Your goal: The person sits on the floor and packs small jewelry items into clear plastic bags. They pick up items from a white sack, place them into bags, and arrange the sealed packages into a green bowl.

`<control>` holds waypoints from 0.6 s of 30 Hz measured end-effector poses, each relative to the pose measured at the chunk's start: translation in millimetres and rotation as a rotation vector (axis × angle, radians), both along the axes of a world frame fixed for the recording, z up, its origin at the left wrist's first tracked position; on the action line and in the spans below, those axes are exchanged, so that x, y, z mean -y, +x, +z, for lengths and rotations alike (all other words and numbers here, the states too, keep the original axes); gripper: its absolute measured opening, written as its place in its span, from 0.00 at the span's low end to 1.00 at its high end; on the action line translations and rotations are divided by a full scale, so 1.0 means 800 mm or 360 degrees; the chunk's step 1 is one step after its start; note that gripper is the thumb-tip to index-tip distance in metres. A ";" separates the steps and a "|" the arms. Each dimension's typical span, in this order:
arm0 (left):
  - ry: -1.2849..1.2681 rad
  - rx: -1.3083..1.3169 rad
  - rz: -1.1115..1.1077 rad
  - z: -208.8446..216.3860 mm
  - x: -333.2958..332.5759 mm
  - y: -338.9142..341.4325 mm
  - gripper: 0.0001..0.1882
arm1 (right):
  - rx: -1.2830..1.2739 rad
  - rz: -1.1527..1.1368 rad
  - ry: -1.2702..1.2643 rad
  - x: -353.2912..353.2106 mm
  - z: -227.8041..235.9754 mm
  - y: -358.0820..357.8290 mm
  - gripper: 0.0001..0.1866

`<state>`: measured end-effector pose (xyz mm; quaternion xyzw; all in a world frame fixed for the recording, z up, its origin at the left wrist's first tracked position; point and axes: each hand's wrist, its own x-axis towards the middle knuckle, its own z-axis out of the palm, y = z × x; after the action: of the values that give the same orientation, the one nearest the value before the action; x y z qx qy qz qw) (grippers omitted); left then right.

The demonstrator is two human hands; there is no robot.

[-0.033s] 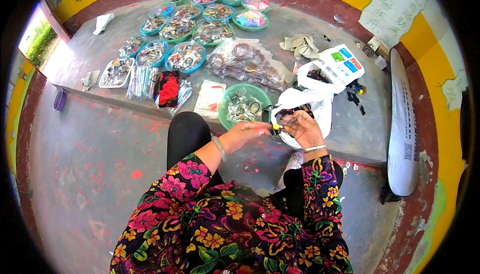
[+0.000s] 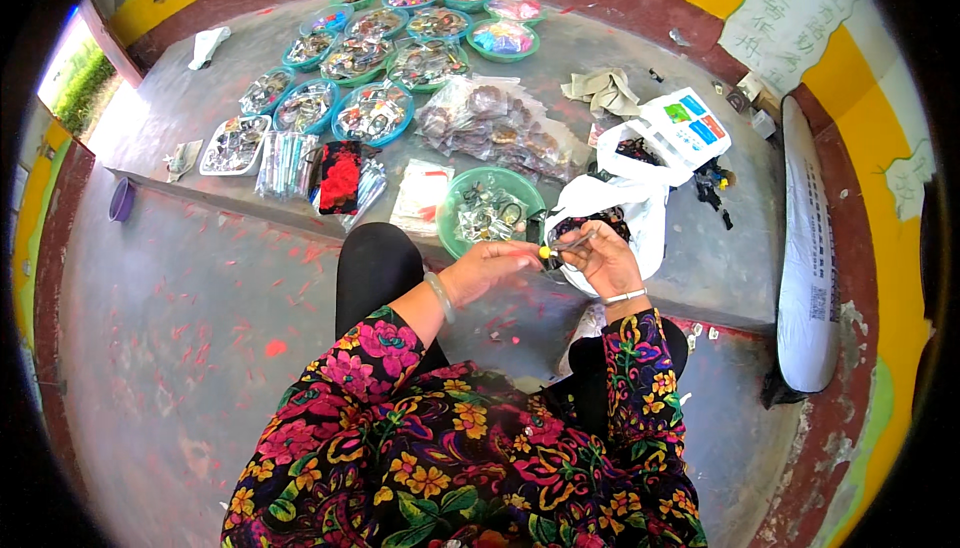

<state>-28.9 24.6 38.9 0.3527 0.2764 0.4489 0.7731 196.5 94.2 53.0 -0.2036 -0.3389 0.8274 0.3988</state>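
My left hand (image 2: 485, 274) and my right hand (image 2: 609, 262) meet above the near edge of the raised floor, fingers closed in pinches. Between them is a small round yellow piece (image 2: 545, 252), right at my left fingertips. A thin dark band (image 2: 574, 243), which looks like a hair tie, runs from near it into my right fingers. What else the left fingers pinch is too small to make out. Just beyond the hands sits a green basin (image 2: 462, 243) of small clear packets with dark rings inside. Beneath my right hand is an open white plastic bag (image 2: 650, 238) holding dark bands.
Several basins (image 2: 372, 113) of packaged small goods cover the far left. Nearer are a white tray (image 2: 235, 146), a red-and-black pouch (image 2: 340, 178) and a heap of clear packets (image 2: 490, 123). A long pale wrapped board (image 2: 805, 248) leans at the right wall. A purple bowl (image 2: 121, 200) lies far left.
The yellow piece has shifted slightly left, to my left fingertips. My right hand has moved slightly left with it. The surrounding goods look unchanged.
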 end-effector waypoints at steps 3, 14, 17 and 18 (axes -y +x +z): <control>-0.0040 0.0045 0.0001 -0.008 -0.001 -0.003 0.17 | -0.0013 0.0048 0.0010 0.006 0.001 -0.014 0.09; -0.0037 -0.0189 0.0099 0.002 -0.002 -0.006 0.13 | 0.0693 -0.0790 0.0652 -0.008 -0.013 -0.005 0.07; 0.0110 -0.0357 0.0140 -0.002 -0.002 -0.003 0.11 | 0.0976 -0.0746 0.0850 -0.002 0.006 -0.006 0.09; 0.0176 -0.0415 0.0153 -0.004 -0.002 -0.002 0.11 | 0.0996 -0.0693 0.0881 0.002 0.007 -0.011 0.09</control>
<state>-30.5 26.6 35.4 0.4365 0.3659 0.4503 0.6876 187.9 93.0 59.0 -0.3954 -0.6003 0.5019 0.4810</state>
